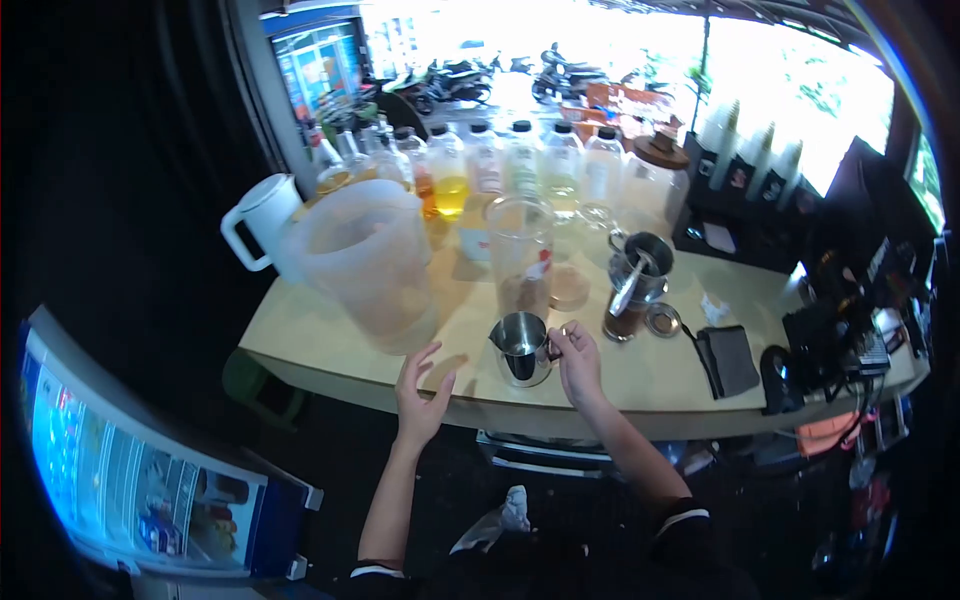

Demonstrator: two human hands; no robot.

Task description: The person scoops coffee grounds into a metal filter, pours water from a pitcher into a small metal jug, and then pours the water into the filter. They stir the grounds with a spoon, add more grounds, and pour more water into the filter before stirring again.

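My right hand point(578, 365) grips the handle of a steel milk pitcher point(521, 345), its spout facing left, near the counter's front edge. To the left of it is my left hand point(424, 396), held open with fingers apart and nothing in it. Beyond that hand stands a large translucent plastic jug point(370, 265). A tall clear container point(521, 255) with brown contents low down rises just behind the milk pitcher. Right of my right hand, a metal cup point(655, 245) with a spoon point(630, 285) in it sits by a glass of brown liquid point(622, 322).
Several capped bottles point(522, 150) line the counter's point(460, 375) back edge. A white kettle point(268, 212) stands far left. On the right lie a small round metal dish point(662, 319), a dark cloth point(730, 362) and black equipment point(835, 320). A lit display fridge point(150, 470) is at lower left.
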